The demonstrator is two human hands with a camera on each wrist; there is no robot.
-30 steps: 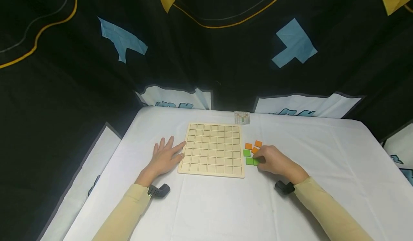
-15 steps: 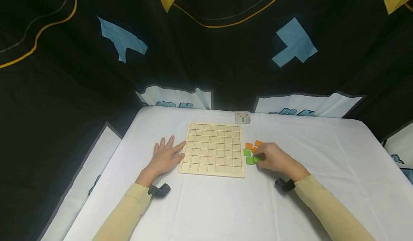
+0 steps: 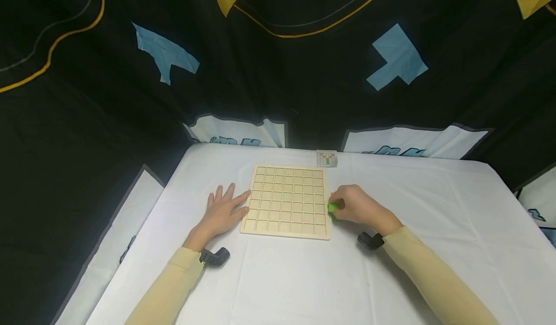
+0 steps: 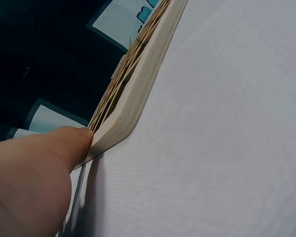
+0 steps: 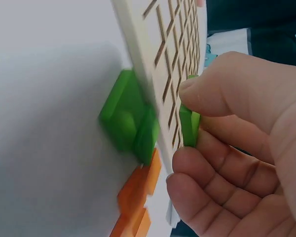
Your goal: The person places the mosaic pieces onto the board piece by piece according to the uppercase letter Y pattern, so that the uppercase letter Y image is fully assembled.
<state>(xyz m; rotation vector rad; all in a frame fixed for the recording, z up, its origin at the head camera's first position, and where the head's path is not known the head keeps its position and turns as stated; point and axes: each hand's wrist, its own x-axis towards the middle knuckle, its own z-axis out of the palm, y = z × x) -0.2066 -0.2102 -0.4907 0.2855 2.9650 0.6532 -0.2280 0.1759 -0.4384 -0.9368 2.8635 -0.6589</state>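
Observation:
A light wooden grid board (image 3: 284, 202) lies flat on the white table. My left hand (image 3: 221, 213) rests at its left edge with fingers spread; the thumb touches the board's corner in the left wrist view. On the other side, my right hand (image 3: 358, 206) pinches a green square tile (image 5: 189, 123) between thumb and fingers, raised near the board's right edge. In the right wrist view, loose green tiles (image 5: 123, 111) lie against that edge, with orange tiles (image 5: 138, 190) beside them. From the head view, the right hand hides most of these loose tiles.
A small card with a coloured grid pattern (image 3: 326, 159) lies behind the board's far right corner. White cloth (image 3: 295, 281) covers the table. Dark curtains (image 3: 278, 83) hang behind it and to the left.
My right hand has lifted a green tile from the group and moved left and slightly away, up to the board's right edge. The left hand and the board stay in place.

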